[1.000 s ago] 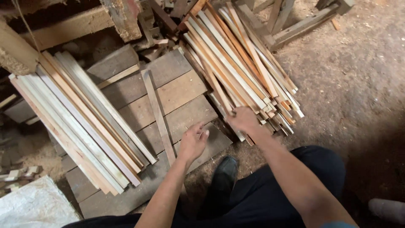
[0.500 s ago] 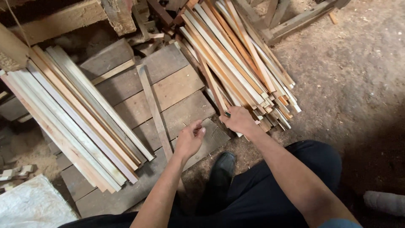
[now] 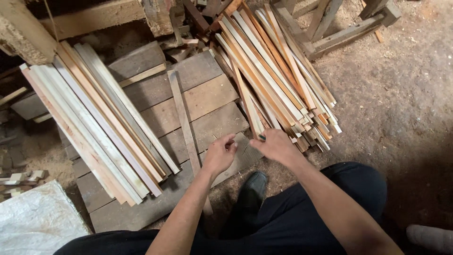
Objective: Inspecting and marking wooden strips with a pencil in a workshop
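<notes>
The fingers (image 3: 262, 140) of the right hand (image 3: 278, 147) are pinched at the near end of a thin wooden strip (image 3: 245, 101), which leans out of the right-hand pile of strips (image 3: 278, 80); whether the strip is firmly gripped or only touched cannot be told, as the fingertips are partly hidden; the left hand (image 3: 219, 155) is held loosely curled and half open, nothing being held in it, just above a long single slat (image 3: 185, 125) that lies across the plank platform (image 3: 207, 99).

The strip is best drawn along its own length, it is judged, so that its neighbours are not dragged out with it; the loose ends of the pile are crowded and uneven, and a sideways pull could spill them.

A second, tidier stack of pale strips (image 3: 99, 123) is laid on the left of the platform; a rough beam (image 3: 89, 19) is set behind it; a white sack (image 3: 35, 217) is seen at lower left; a dark shoe (image 3: 252, 186) is planted near the platform's edge, close under the hands; sawdust is spread over the ground.
</notes>
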